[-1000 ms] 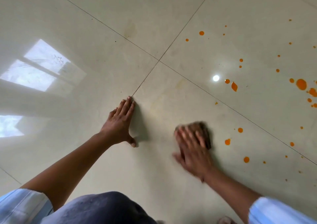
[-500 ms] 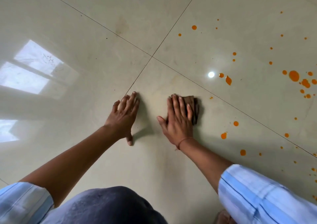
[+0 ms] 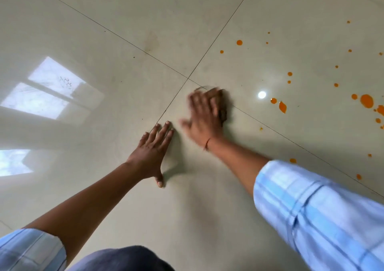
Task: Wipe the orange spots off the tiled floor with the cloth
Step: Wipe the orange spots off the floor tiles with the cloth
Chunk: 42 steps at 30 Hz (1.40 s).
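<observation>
My right hand (image 3: 204, 115) lies flat, fingers spread, pressing a small brown cloth (image 3: 222, 106) onto the glossy cream tiled floor (image 3: 124, 104); both are motion-blurred, close to where the grout lines cross. Most of the cloth is hidden under the hand. My left hand (image 3: 152, 152) rests flat on the tile just left of it, fingers straight, holding nothing. Orange spots (image 3: 366, 101) lie scattered to the right, the nearest large ones (image 3: 282, 107) right of the cloth, smaller ones (image 3: 239, 42) farther away and some (image 3: 293, 160) near my right sleeve.
Dark grout lines (image 3: 188, 78) cross just beyond my hands. A window's reflection (image 3: 47, 92) and a bright lamp glare (image 3: 261, 94) shine on the tiles. My knee in dark fabric (image 3: 124, 258) fills the bottom edge.
My right hand has slid the cloth forward across the tile, from near me toward the grout crossing. My left hand has stayed planted in place.
</observation>
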Available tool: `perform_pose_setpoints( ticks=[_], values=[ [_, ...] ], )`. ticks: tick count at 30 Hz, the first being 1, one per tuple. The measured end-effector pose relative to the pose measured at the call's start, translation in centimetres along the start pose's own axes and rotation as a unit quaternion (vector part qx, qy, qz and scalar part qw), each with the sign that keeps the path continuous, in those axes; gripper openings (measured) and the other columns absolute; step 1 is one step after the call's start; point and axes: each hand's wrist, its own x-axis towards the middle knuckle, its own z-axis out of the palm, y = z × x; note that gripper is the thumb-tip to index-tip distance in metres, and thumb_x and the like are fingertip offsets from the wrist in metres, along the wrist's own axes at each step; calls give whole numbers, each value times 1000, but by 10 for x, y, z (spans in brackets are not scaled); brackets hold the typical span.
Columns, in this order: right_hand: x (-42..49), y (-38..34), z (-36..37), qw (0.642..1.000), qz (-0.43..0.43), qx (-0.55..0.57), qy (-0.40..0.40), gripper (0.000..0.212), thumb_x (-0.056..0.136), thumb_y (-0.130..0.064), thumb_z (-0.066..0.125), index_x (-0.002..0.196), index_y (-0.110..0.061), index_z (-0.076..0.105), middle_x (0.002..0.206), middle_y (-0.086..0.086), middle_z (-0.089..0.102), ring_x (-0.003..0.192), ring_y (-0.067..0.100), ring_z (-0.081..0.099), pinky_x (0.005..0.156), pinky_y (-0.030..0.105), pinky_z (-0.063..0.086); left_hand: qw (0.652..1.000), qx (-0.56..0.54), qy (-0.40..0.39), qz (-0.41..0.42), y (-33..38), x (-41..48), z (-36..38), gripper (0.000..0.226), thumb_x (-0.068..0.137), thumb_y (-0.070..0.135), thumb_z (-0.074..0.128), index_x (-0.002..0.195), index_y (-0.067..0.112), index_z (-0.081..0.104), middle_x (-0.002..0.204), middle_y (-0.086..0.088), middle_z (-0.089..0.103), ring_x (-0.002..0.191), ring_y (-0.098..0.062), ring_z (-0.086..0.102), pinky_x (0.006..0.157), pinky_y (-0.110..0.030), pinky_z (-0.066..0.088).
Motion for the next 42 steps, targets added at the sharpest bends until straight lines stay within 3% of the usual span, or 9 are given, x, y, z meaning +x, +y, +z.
perform_pose_setpoints(
  ticks=[2,5,7,11,18,23,27,35,42],
  values=[
    [-80,-22,15,989,-147,-14,-30,74,92,-53,34,152,-9,29,159,12,28,148,25,22,120,45,7,1000,-21,6,0,-2,0,1,166,37,58,89,143,14,-32,146,2,-42,140,-20,-31,120,-40,-4],
    [-178,16,4,969,-230,5,-90,75,90,-52,43,153,-15,27,161,4,26,149,20,20,120,41,10,999,-35,6,0,-4,-3,-2,169,34,61,88,137,16,-38,150,0,-40,140,-20,-32,119,-38,-7],
    [-152,51,1,975,-211,-4,-72,72,90,-50,42,151,-14,32,159,5,31,148,19,22,117,45,15,999,-41,7,2,-3,-4,-3,169,34,61,88,134,17,-41,149,1,-42,139,-20,-33,118,-39,-8],
    [-40,32,-8,1000,4,20,-2,74,91,-53,36,150,-10,33,158,9,30,147,25,25,118,45,10,999,-37,15,3,-3,-2,-1,169,35,61,88,132,17,-43,145,2,-45,137,-19,-35,115,-37,-10],
    [-168,37,6,968,-237,10,-88,74,90,-54,40,152,-15,31,159,5,29,148,19,22,118,42,12,1000,-12,-2,-4,1,-4,-5,169,37,60,88,135,13,-42,147,-3,-45,140,-24,-32,119,-42,-5],
    [-35,113,-24,1000,-6,-14,-18,71,90,-50,32,149,-12,35,157,7,33,146,23,26,117,44,11,999,32,9,-40,18,3,-19,150,53,64,81,149,2,-16,154,-13,-32,144,-37,-19,119,-50,8],
    [24,158,-41,999,35,-36,-21,69,93,-53,31,152,-17,24,162,2,21,149,19,13,120,43,6,998,-19,63,17,52,42,-42,149,50,64,83,151,10,-13,156,-5,-31,144,-34,-20,118,-52,2],
    [-91,183,-26,997,74,-26,-2,72,92,-54,29,153,-17,25,161,4,25,149,21,17,120,43,7,996,46,17,69,119,126,-86,157,45,64,85,149,9,-19,155,-12,-30,142,-42,-22,114,-60,5],
    [-82,182,-32,984,173,3,41,74,92,-54,29,153,-13,28,160,7,27,148,24,21,120,47,11,994,101,-19,32,145,135,-95,159,46,56,89,145,1,-23,151,-22,-34,137,-56,-17,112,-63,16]
  ],
)
